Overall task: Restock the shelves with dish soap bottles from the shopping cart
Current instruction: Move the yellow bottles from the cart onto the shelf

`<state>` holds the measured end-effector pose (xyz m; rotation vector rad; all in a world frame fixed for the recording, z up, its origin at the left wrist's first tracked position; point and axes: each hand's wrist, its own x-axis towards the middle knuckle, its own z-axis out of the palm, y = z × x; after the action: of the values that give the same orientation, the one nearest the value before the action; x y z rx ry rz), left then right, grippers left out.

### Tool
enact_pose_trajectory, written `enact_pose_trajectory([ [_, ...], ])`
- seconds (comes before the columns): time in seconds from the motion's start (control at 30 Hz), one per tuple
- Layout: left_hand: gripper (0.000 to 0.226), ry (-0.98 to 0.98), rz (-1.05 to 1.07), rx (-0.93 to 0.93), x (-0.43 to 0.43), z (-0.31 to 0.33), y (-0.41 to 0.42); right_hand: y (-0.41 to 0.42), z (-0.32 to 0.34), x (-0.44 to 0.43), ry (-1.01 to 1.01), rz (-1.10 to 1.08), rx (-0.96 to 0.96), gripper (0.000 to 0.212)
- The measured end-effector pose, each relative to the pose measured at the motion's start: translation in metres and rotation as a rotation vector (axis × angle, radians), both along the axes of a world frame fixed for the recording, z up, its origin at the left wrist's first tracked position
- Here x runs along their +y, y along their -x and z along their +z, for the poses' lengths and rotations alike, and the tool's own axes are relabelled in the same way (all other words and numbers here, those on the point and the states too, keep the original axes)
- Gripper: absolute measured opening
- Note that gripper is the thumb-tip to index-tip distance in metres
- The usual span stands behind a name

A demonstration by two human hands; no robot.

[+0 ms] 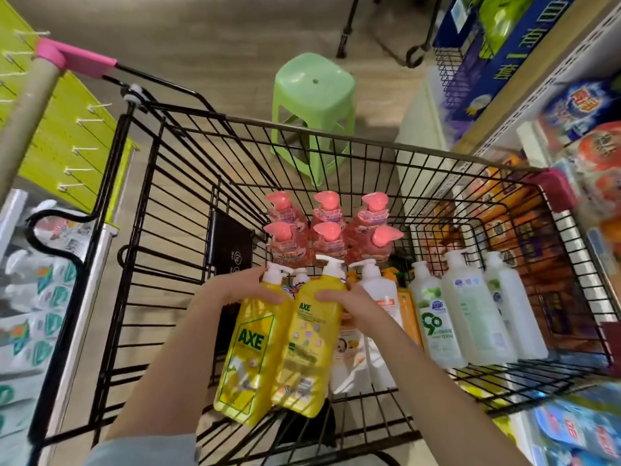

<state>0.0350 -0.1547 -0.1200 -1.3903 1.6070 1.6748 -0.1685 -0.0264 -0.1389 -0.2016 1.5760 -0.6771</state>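
Observation:
Two yellow AXE dish soap bottles hang over the black wire shopping cart (336, 136). My left hand (240, 287) grips the left yellow bottle (247, 351) near its neck. The right yellow bottle (307, 348) is gripped at its shoulder by my right hand (353, 306). Down in the cart stand several pink pump bottles (327, 227), white and orange bottles (379, 297) and clear-white bottles with green labels (470, 304).
A green plastic stool (314, 105) stands on the floor beyond the cart. Shelves with detergent packs (578, 136) run along the right. A yellow-green pegboard (67, 136) with hooks and stacked packs lie at the left. The cart's pink handle (77, 58) is upper left.

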Motion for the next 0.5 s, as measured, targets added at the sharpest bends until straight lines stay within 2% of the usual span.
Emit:
enact_pose_trajectory([
  [0.07,0.099,-0.051,-0.062,-0.025,-0.009,-0.014,-0.010,0.003,0.004,0.003,0.015,-0.015,-0.007,0.094],
  [0.1,0.093,-0.073,-0.087,-0.020,-0.008,-0.009,-0.009,0.004,0.007,0.005,0.017,-0.020,-0.014,0.079],
  [0.2,0.065,-0.146,-0.170,0.065,0.000,0.010,-0.006,0.007,0.010,0.011,0.044,-0.006,-0.025,0.058],
  [0.27,0.066,-0.184,-0.184,0.070,-0.001,0.014,-0.006,0.007,0.011,0.015,0.068,-0.021,-0.047,0.042],
  [0.37,0.077,-0.174,-0.208,0.064,-0.002,0.022,-0.010,0.005,0.012,0.020,0.085,-0.046,-0.078,0.032],
  [0.5,0.089,-0.083,-0.174,0.133,0.005,0.022,-0.022,0.005,0.010,0.025,0.094,-0.079,-0.119,0.031],
])
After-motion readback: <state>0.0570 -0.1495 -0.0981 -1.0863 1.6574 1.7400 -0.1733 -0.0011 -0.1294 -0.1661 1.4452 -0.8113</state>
